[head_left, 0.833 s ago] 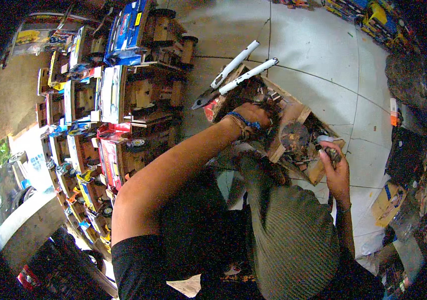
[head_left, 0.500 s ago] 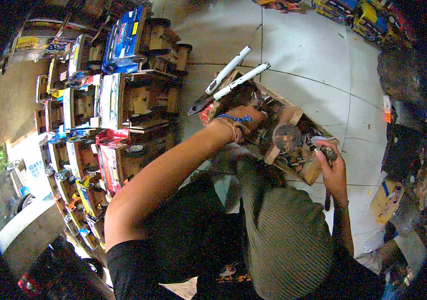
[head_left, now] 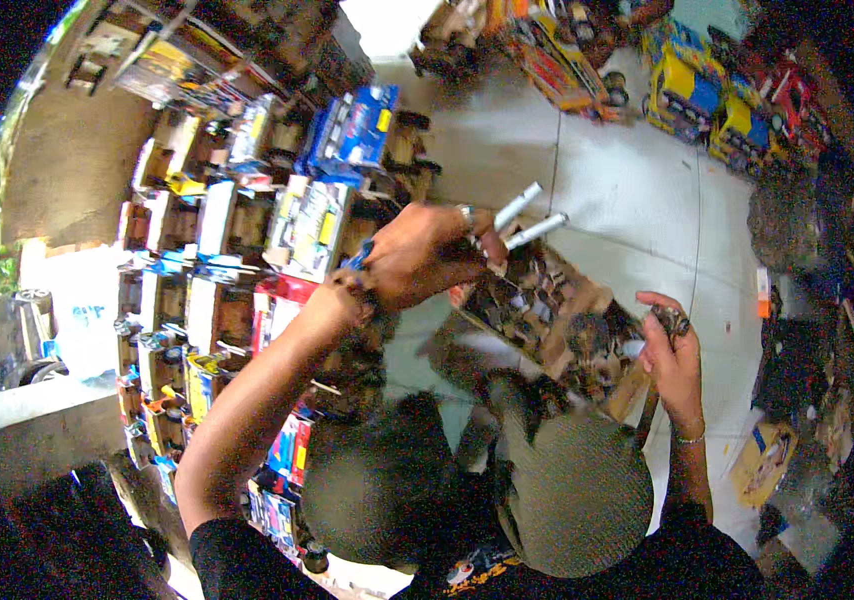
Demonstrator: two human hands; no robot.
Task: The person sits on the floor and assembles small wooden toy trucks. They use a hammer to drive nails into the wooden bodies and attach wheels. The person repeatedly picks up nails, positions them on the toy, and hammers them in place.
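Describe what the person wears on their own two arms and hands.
Both forearms are bare. A black short sleeve covers the left upper arm near the lower edge. The left hand wears a silver ring on one finger, and something blue shows at its wrist, too blurred to identify. The right hand is ungloved, with a thin silver bracelet around the wrist.

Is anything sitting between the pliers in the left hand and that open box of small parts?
Nothing visible does. The left hand holds the white-handled pliers just above the near corner of the cardboard box of parts. The right hand holds a small part at the box's far side, clear of that gap.
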